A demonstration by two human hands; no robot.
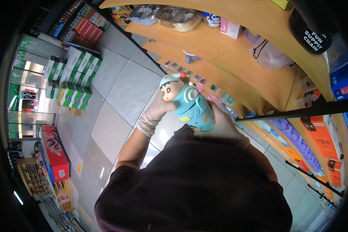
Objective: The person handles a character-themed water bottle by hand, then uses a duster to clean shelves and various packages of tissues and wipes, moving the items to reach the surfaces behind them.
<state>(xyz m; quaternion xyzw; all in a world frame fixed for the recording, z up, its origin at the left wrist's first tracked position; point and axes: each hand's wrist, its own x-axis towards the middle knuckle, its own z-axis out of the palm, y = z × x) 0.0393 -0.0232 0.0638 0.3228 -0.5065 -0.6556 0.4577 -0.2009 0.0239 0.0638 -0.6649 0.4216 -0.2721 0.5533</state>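
Note:
In front of my chest is a light-blue cartoon-character water bottle point(195, 110). Its top is a boy's head in a pale blue cap with a red pom-pom, and colourful stickers decorate the body. My left hand point(155, 116), in a thin whitish glove, grips it from the left just under the head. On the other side my right hand point(226, 125), gloved too, is wrapped round the lower body. The bottle leans to the left, and the fingers behind it are hidden. Its base overlaps my dark shirt point(193, 178).
Curved wooden shelves point(220, 50) rise ahead and to the right, with clear lunch boxes point(178, 17), a black bag point(309, 33) and orange boxes point(323, 135). Stacked green-and-white cartons point(75, 69) and a red chest point(55, 152) stand left on the tiled floor point(127, 83).

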